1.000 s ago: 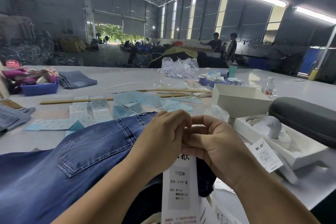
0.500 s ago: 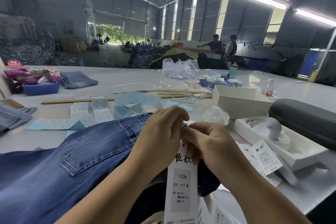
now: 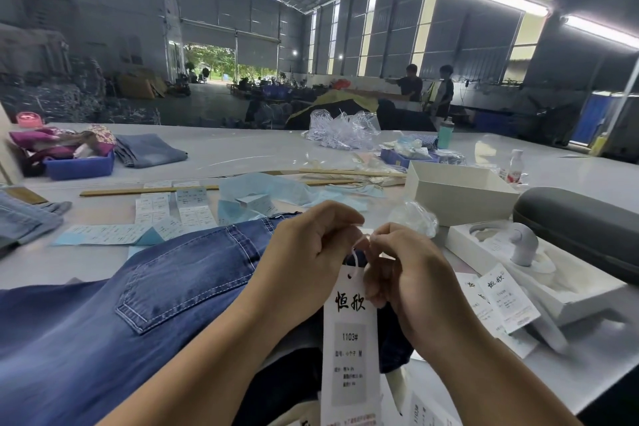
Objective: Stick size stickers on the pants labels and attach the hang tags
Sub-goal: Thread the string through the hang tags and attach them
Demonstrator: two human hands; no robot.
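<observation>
Blue denim pants (image 3: 166,290) lie across the near side of the white worktop (image 3: 242,156), back pocket up, waistband toward the middle of the head view. Just above the waistband both hands meet. The left hand (image 3: 311,252) has its fingers curled, its grip narrow, pinching a thin pale string (image 3: 356,252) that runs through the hole at the top of a white hang tag (image 3: 349,339). The right hand (image 3: 404,273) is curled too, fingertips pinched on the same string right beside the left. The tag hangs straight down from the string, printed side to the camera, in front of the dark inside of the pants.

The step in hand looks like fastening the hang tag: the string is through the tag, but whether it is yet looped through the pants or knotted I cannot tell, as the fingers hide that spot. The next move would call for a fine two-handed pull to close the loop without tearing the tag's hole.

More loose tags (image 3: 508,297) lie to the right, near a white tray (image 3: 570,290); sticker sheets (image 3: 173,211) lie beyond the pants.
</observation>
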